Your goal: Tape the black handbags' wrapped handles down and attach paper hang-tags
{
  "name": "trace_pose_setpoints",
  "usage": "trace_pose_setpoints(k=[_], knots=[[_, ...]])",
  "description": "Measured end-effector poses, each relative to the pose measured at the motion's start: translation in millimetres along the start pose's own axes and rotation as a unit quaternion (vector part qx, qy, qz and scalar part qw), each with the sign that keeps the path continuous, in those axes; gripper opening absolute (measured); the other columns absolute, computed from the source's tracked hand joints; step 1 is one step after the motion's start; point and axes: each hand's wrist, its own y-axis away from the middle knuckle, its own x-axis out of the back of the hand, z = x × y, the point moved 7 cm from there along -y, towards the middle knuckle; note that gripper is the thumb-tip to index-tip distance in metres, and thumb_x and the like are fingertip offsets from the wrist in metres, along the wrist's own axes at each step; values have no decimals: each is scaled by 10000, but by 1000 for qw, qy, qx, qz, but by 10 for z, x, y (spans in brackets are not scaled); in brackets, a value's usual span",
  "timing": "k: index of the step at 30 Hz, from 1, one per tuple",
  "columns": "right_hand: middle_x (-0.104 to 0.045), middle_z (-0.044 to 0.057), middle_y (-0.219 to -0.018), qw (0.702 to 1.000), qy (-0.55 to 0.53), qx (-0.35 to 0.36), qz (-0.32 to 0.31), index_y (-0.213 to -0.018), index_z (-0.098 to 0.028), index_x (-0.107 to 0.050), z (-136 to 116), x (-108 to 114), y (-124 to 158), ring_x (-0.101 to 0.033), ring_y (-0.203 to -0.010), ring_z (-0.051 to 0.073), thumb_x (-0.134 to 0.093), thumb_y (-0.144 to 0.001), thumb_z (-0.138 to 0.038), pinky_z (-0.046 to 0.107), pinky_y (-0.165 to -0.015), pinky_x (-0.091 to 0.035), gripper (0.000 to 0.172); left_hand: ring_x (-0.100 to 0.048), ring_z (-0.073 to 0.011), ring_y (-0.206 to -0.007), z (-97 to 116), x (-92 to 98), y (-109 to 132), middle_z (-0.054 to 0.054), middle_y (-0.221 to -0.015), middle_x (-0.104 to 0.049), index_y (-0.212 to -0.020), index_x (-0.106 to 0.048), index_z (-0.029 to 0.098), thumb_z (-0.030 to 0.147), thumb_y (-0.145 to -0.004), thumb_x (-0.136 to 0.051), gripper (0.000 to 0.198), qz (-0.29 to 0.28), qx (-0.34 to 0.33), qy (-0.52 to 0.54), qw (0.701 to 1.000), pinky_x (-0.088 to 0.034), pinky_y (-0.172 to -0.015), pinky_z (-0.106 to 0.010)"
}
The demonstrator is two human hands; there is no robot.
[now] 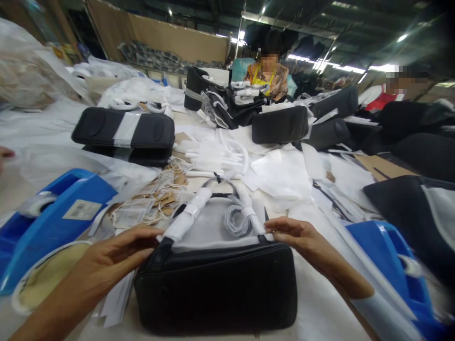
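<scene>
A black handbag (216, 293) lies in front of me with its base side facing me. White wrapping covers the two sides of its handle (188, 215), which points away from me. A coil of clear plastic-covered strap (237, 218) rests within the handle loop. My left hand (124, 246) grips the bag's edge by the left handle base, fingertips partly hidden. At the right handle base, my right hand (295, 232) pinches the opposite edge between thumb and fingers.
Blue tape dispensers (81, 189) (387, 255) stand on both sides. Tags with strings (159, 199) lie left of the handle. Black bags (124, 128) and white padding sheets (280, 175) are farther back. Two people sit or stand across the table; part of another hand (5, 152) shows far left.
</scene>
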Motion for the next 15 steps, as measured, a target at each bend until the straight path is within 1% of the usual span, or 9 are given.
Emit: trace_pose_setpoints(k=[2, 3, 5, 7, 10, 12, 13, 15], knots=[[-712, 52, -915, 998, -17, -45, -27, -988, -176, -734, 86, -28, -80, -634, -815, 188, -759, -728, -375, 308, -781, -479, 329, -664, -233, -951, 167, -51, -1, -54, -971, -719, -862, -736, 207, 466, -704, -723, 304, -3, -50, 7, 999, -538, -901, -299], [-712, 52, -880, 996, -16, -63, -54, -950, -163, -741, 106, -62, -107, -630, -790, 188, -765, -717, -372, 305, -764, -476, 314, -659, -229, -946, 228, -70, 2, -60, -954, -711, -839, -730, 199, 445, -716, -714, 276, -3, -69, 7, 998, -537, -894, -294], [-707, 53, -832, 989, -5, -93, -111, -869, -142, -750, 108, -137, -128, -618, -762, 188, -762, -716, -378, 306, -752, -464, 282, -654, -219, -921, 269, -116, 12, -56, -931, -705, -850, -716, 191, 416, -743, -694, 250, -12, -73, 15, 997, -542, -870, -297], [-691, 39, -777, 986, -10, -104, -128, -806, -137, -739, 71, -174, -126, -592, -706, 165, -771, -705, -386, 286, -711, -444, 271, -657, -208, -895, 226, -163, 31, -43, -928, -710, -899, -700, 191, 404, -777, -666, 248, -32, -50, 29, 998, -547, -842, -294], [-616, -7, -663, 989, -47, -101, -92, -742, -142, -678, 13, -193, -96, -505, -594, 105, -780, -707, -406, 225, -594, -369, 285, -667, -201, -877, 128, -212, 59, -26, -898, -712, -911, -671, 202, 410, -807, -635, 236, -60, -22, 52, 997, -545, -794, -264], [-556, -27, -627, 991, -73, -95, -67, -742, -147, -630, 1, -224, -51, -450, -559, 85, -764, -733, -436, 204, -547, -317, 318, -671, -207, -855, 64, -222, 58, -18, -870, -706, -906, -652, 212, 447, -812, -613, 255, -74, -9, 57, 996, -549, -756, -264], [-533, -32, -620, 991, -83, -92, -57, -745, -149, -611, 3, -243, -24, -429, -549, 81, -752, -746, -453, 200, -535, -301, 335, -669, -210, -846, 37, -209, 50, -15, -865, -704, -912, -648, 219, 473, -809, -601, 279, -70, -7, 47, 996, -551, -751, -272], [-507, -37, -618, 991, -96, -85, -31, -758, -153, -589, 17, -268, 36, -403, -542, 78, -722, -776, -480, 199, -528, -293, 354, -662, -219, -853, -11, -156, 22, -12, -879, -707, -929, -660, 230, 539, -799, -558, 350, -44, -12, 7, 999, -550, -787, -295]])
